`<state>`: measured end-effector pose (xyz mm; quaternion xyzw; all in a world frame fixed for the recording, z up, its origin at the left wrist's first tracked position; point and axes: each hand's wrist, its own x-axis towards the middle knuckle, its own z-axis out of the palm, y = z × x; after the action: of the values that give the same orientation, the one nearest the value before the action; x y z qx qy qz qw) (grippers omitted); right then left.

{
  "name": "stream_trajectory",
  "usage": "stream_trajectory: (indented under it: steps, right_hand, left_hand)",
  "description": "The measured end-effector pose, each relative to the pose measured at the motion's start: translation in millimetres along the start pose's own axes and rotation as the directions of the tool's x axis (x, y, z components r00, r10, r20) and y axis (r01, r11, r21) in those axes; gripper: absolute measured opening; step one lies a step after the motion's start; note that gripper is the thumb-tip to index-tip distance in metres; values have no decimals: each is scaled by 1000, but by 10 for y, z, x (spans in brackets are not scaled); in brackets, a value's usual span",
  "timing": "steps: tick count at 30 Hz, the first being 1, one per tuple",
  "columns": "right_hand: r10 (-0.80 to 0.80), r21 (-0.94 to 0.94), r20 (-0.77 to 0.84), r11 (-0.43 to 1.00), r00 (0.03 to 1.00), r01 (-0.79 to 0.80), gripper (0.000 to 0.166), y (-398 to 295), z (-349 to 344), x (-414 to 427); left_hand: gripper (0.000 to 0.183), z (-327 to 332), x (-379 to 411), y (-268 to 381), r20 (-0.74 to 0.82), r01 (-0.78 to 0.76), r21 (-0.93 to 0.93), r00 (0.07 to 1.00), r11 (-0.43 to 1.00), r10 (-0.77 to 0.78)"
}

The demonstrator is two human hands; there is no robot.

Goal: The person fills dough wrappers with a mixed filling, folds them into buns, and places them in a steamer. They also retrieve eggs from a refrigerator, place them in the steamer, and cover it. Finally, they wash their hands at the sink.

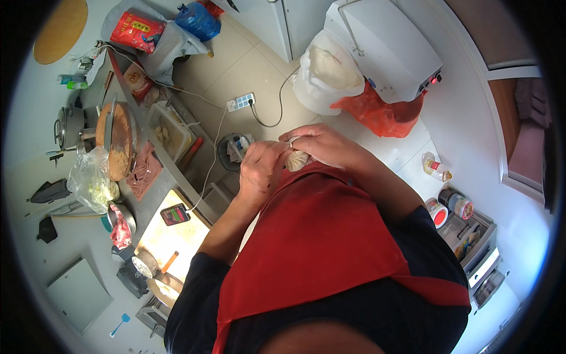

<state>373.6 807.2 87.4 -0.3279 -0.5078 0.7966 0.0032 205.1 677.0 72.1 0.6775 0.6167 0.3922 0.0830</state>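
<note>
A pale pleated dough bun (297, 161) is held in front of the red apron (318, 221), its folds drawn together toward the fingers. My left hand (264, 170) reaches it from the left, with thumb and fingers pinched at its edge. On the other side my right hand (325, 144) is curled around the dough, its fingertips meeting the left hand's at the top. A thin whitish edge shows beneath the right palm; I cannot tell whether it is dough. The fingers hide part of the bun.
To the left, a counter bears a round chopping block (118, 141), a wooden board (170, 236) with a phone (175, 214), and a bowl of raw meat (128, 217). Below stands a bin (230, 152). A power strip (241, 101) with cables lies on the floor near a white flour tub (318, 95).
</note>
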Motion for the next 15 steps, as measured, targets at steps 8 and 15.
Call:
stream_trajectory:
  steps: [8,15]
  right_hand:
    - [-91,-488,174,857,981,166,53,-184,-116,124]
    - [-231,840,150,543,961,0,53,-80,192,41]
  left_hand:
    - [29,-196,180,43,18,-219,-54,975,974,220]
    - [37,-139,216,331,-337,119,-73,931,990,-137]
